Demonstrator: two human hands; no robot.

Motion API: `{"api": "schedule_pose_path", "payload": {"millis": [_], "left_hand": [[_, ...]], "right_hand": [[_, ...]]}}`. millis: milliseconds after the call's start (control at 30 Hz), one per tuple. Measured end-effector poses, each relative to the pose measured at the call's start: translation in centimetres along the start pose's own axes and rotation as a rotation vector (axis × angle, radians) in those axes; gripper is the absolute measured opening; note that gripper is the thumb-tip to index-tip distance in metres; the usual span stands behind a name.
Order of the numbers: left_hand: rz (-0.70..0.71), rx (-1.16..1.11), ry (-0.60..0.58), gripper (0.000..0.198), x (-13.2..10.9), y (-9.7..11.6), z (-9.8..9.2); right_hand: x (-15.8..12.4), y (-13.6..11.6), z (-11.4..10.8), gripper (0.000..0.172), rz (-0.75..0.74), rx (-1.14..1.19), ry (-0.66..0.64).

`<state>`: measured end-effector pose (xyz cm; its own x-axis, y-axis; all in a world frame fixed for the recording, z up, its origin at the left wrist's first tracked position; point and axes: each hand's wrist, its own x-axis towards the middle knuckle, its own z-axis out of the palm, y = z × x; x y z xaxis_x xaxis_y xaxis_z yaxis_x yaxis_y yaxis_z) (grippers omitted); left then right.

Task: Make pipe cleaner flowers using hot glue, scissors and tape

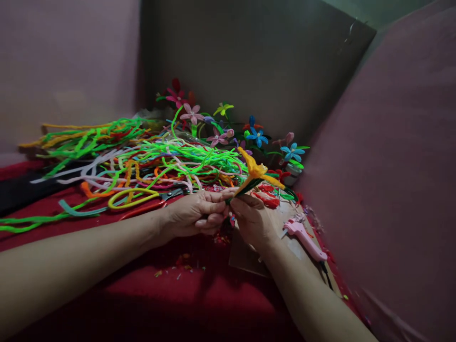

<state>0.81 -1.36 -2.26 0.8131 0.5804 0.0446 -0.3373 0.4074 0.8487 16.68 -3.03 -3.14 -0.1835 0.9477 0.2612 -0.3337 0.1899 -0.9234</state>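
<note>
Both hands meet near the middle of the view on a yellow-orange pipe-cleaner flower with dark green at its base. My right hand pinches the flower's green base between thumb and fingers, the petals pointing up and away. My left hand is closed with its fingertips against the lower end of the same flower, where the stem is mostly hidden by the fingers. Just beyond my left wrist lies a pair of scissors with one yellow and one red-orange handle.
Loose pipe cleaners in many colours heap behind the hands. Several finished flowers stand at the back. A pink glue gun lies on a cardboard sheet at right. Small scraps dot the red cloth.
</note>
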Motion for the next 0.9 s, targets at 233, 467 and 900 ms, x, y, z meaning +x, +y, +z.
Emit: {"api": "schedule_pose_path", "payload": {"millis": [233,467,900], "left_hand": [[-0.072,-0.095,-0.190,0.013,-0.3,-0.8,-0.6],[0.113,0.481,0.119,0.024,-0.6,0.2,0.9],[0.134,0.301,0.201,0.018,0.0,1.0,0.9]], "right_hand": [[-0.3,-1.5,0.7,0.011,0.088,0.064,-0.131],[-0.6,-1.0,1.8,0.015,-0.031,0.070,0.148],[0.0,-0.9,2.0,0.013,-0.055,0.013,0.080]]}}
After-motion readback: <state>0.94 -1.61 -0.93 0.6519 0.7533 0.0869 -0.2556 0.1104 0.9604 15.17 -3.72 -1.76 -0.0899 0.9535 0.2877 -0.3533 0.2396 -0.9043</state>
